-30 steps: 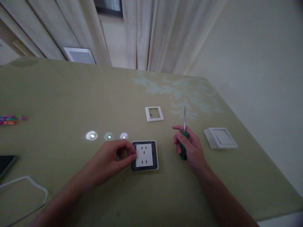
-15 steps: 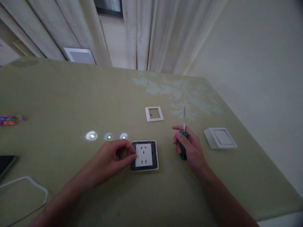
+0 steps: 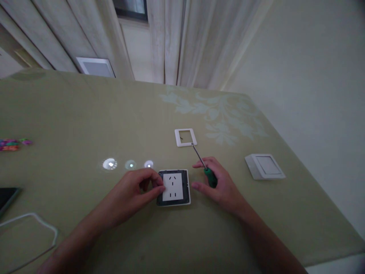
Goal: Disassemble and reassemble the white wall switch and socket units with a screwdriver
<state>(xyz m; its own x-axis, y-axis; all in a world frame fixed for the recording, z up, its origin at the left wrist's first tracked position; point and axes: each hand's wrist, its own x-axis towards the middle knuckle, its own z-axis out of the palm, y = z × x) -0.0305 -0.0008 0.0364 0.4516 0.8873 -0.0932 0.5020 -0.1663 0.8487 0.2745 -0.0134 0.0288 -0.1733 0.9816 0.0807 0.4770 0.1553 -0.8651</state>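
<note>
A wall socket [image 3: 173,187] with a white slotted centre and a black surround lies face up on the table. My left hand [image 3: 144,186] is at its left edge, thumb and fingers pinched together; whatever sits between the fingertips is hidden. My right hand [image 3: 219,184] is just right of the socket and holds a green-handled screwdriver [image 3: 210,177] against the palm. The shaft slants up and left, its tip over the near right corner of a white cover frame [image 3: 186,144]. The right thumb and forefinger are spread apart, close to the socket's right edge.
Inside the cover frame's opening lies a small dark screw [image 3: 181,137]. A white boxed switch [image 3: 265,166] stands at the right. At the left are a white cable [image 3: 34,214], a dark flat device [image 3: 8,198] and colourful small items [image 3: 13,144]. Curtains [image 3: 199,42] hang behind the table.
My right hand has moved left toward the socket, and the screwdriver has tipped from upright to slanting left. Its thumb and forefinger have spread. My left hand has stayed in place.
</note>
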